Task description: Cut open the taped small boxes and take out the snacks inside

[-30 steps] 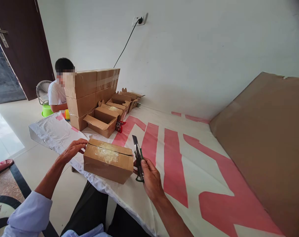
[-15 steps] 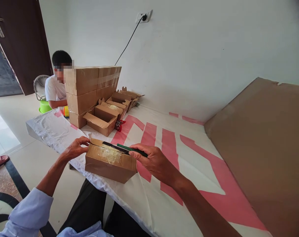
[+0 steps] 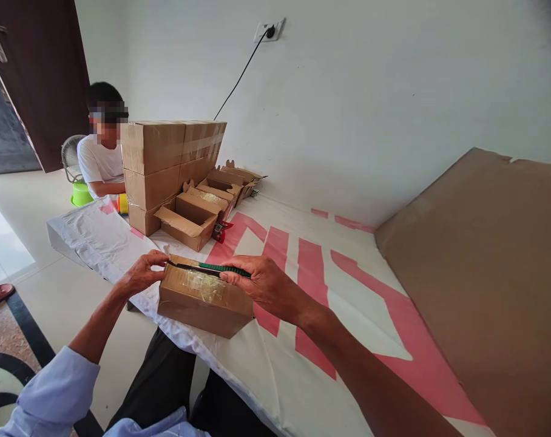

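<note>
Head view: the taped carton (image 3: 202, 306) sits at the near edge of the cloth-covered worktop (image 3: 246, 367), between the two hands. At its left end, the left hand (image 3: 141, 274) has its fingers half curled, tips at the top corner; whether they grip or merely rest there, I cannot tell. Over its right top edge, the right hand (image 3: 266, 282) has its fingers closed round a green-and-black cutter (image 3: 225, 268), which lies along the carton's top seam, pointing towards the left hand. Beyond the carton are an open box (image 3: 187, 226), a red packet (image 3: 219, 231) and stacked boxes (image 3: 155, 152). The carton's visible faces show only clear tape; the packet's print is too small to read.
</note>
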The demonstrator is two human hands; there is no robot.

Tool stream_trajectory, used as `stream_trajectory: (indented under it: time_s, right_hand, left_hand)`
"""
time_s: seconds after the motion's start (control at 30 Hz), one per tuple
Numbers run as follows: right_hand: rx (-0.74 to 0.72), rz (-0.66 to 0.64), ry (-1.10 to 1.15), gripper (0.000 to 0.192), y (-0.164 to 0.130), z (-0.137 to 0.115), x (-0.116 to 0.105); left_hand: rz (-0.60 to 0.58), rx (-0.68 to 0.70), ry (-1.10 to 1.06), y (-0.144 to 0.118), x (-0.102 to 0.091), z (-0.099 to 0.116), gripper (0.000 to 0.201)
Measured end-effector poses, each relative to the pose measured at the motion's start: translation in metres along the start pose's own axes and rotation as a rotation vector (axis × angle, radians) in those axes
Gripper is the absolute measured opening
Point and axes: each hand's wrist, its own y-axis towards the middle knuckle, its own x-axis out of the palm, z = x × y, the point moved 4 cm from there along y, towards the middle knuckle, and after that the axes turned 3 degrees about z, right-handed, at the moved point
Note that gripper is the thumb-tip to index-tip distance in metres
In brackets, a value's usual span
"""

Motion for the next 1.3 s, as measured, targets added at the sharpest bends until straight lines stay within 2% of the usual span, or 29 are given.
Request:
stream_trajectory:
  time_s: [0.17,0.3,0.47,0.57,0.67,0.77,0.83,0.9,0.97,1.03,1.1,1.2,1.3]
  right_hand:
    - [-0.063,-0.040,-0.150,0.033,0.005,-0.005,0.001]
    - [-0.064,-0.071,-0.325,0.027,0.013,-0.011,0.005]
    - [-0.054,-0.132,-0.616,0.025,0.024,-0.032,0.010]
    - [-0.041,-0.174,-0.746,0.027,0.028,-0.038,0.004]
    - [0.021,-0.207,-0.847,0.029,0.025,-0.025,-0.013]
    - [0.034,-0.209,-0.763,0.031,0.010,-0.003,-0.041]
    - [0.052,-0.151,-0.619,0.032,-0.009,0.013,-0.064]
    - [0.132,-0.014,-0.486,0.034,-0.035,0.034,-0.085]
    - [0.228,0.180,-0.412,0.037,-0.068,0.061,-0.093]
    - [0.327,0.318,-0.369,0.038,-0.105,0.096,-0.079]
    - [0.447,0.379,-0.365,0.038,-0.143,0.139,-0.047]
    - [0.637,0.459,-0.493,0.042,-0.198,0.198,0.001]
    - [0.747,0.541,-0.598,0.043,-0.235,0.235,0.021]
  left_hand:
    - [-0.048,0.045,0.054,0.000,0.001,0.001,0.028]
    - [-0.071,0.071,0.085,-0.001,0.001,0.002,0.030]
    - [-0.055,0.086,0.125,0.002,0.001,-0.004,0.033]
    - [-0.023,0.077,0.132,0.003,-0.003,-0.010,0.043]
    - [0.017,0.071,0.134,0.001,-0.011,-0.012,0.056]
    - [-0.009,0.066,0.125,-0.005,-0.013,-0.010,0.056]
    - [-0.055,0.058,0.107,-0.007,-0.009,-0.008,0.050]
    - [-0.091,0.053,0.082,-0.007,-0.004,-0.006,0.043]
    - [-0.115,0.065,0.063,-0.005,0.001,-0.006,0.037]
    - [-0.139,0.085,0.068,-0.002,0.004,-0.005,0.037]
    - [-0.159,0.108,0.097,0.001,0.005,-0.005,0.043]
    - [-0.184,0.150,0.135,0.004,0.002,-0.005,0.052]
    - [-0.219,0.176,0.139,0.005,-0.003,-0.006,0.056]
